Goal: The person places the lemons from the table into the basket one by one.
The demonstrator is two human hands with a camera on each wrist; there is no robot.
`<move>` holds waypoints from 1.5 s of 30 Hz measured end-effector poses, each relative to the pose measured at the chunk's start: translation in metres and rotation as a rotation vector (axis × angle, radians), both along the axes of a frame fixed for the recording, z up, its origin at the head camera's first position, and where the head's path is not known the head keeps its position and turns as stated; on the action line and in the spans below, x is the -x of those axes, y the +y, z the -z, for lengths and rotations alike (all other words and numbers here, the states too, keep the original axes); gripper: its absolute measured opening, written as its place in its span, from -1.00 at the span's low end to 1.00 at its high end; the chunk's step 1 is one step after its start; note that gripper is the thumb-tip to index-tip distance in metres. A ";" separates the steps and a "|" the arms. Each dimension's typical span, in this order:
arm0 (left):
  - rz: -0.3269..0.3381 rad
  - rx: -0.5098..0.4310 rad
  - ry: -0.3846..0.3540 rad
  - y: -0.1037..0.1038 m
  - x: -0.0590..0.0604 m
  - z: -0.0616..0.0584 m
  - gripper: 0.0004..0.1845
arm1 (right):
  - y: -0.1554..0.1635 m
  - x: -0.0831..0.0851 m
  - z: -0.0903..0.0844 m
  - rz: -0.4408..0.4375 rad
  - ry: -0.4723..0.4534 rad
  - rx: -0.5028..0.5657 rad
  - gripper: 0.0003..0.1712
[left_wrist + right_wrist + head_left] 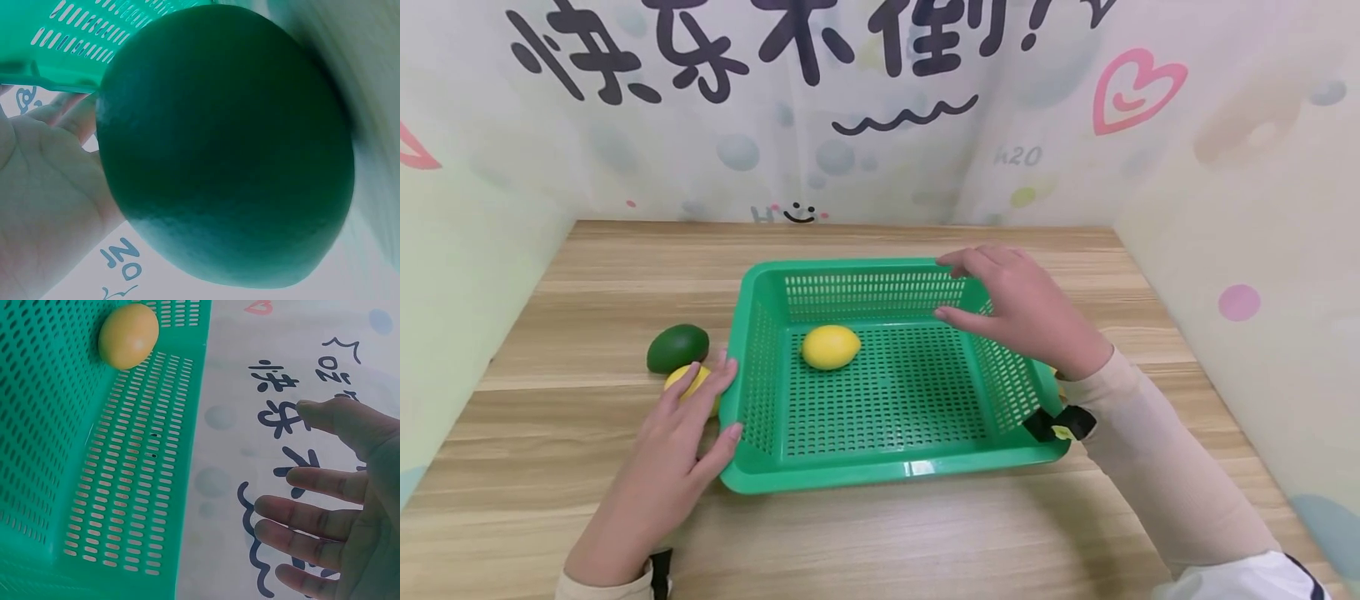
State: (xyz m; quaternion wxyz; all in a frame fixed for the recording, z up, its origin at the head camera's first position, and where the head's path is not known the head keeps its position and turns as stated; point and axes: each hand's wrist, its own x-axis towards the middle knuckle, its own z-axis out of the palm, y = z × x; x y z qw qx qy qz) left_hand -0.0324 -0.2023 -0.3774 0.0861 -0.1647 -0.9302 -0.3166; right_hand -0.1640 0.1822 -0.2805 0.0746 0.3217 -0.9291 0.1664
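Note:
A green plastic basket (880, 477) with slotted walls stands on the table, and one lemon (831, 347) lies inside it, left of the middle. My left hand (681, 454) is at the basket's left rim, its fingers extended and fingertips at the edge. Partly hidden behind those fingers is another yellow fruit (683, 379), outside the basket. A dark green fruit (677, 348) lies just beyond it and fills much of the left wrist view (225, 150). Over the basket's right side hovers my right hand (1011, 300), thumb and fingers apart, holding nothing.
The wooden table (625, 283) ends at a printed back wall (880, 167), with side walls left and right. A bit of something yellow (1060, 385) shows beside the basket's right wall, mostly hidden by the right wrist.

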 end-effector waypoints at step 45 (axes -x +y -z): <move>0.008 0.003 -0.011 -0.001 0.003 0.000 -0.31 | 0.044 -0.009 -0.003 0.123 -0.059 0.077 -0.44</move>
